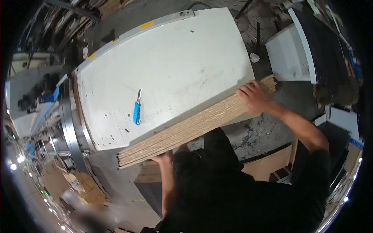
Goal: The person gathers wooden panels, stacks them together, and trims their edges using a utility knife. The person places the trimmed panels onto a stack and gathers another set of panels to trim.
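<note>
A thick stack of flat brown cardboard sheets (194,126) stands on edge against the near side of a big white work table (171,66). My right hand (253,97) grips the top of the stack near its right end, fingers curled over the edge. My left hand (163,157) holds the stack from underneath near its left end, mostly hidden by the sheets. My dark shirt fills the lower middle of the view.
A blue-handled utility knife (136,108) lies on the white table left of centre. A white and black machine (307,50) stands at the upper right. Brown boxes (83,186) sit on the floor at lower left; a crumpled scrap (254,57) lies beyond the table.
</note>
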A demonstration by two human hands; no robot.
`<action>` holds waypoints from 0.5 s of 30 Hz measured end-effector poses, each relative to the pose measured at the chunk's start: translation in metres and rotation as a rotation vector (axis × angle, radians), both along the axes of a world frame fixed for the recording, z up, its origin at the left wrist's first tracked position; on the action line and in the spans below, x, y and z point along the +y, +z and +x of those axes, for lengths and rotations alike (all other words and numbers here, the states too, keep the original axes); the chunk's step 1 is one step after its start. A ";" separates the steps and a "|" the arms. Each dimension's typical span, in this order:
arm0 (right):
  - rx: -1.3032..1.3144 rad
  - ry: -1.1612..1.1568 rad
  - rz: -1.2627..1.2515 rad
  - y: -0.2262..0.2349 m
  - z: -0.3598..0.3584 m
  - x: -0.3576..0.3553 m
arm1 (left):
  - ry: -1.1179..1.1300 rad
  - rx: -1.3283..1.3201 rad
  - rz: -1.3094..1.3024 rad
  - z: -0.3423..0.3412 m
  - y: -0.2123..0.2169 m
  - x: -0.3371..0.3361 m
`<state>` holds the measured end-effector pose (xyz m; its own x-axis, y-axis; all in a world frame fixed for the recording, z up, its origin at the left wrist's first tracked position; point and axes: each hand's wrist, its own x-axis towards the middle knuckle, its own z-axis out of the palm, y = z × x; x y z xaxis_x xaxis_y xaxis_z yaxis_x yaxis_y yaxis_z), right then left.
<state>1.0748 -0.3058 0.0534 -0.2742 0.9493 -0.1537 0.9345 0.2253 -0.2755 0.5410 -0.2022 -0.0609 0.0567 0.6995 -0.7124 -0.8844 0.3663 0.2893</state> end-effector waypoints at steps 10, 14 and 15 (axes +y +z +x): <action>-0.260 0.059 -0.290 -0.035 0.144 -0.003 | 0.130 -0.240 -0.286 0.131 0.006 -0.123; -0.252 0.103 -0.233 -0.067 0.167 0.003 | -0.066 -0.161 -0.290 0.099 0.009 -0.157; -0.255 0.095 -0.208 -0.068 0.169 0.003 | -0.302 0.112 -0.375 0.072 0.004 -0.178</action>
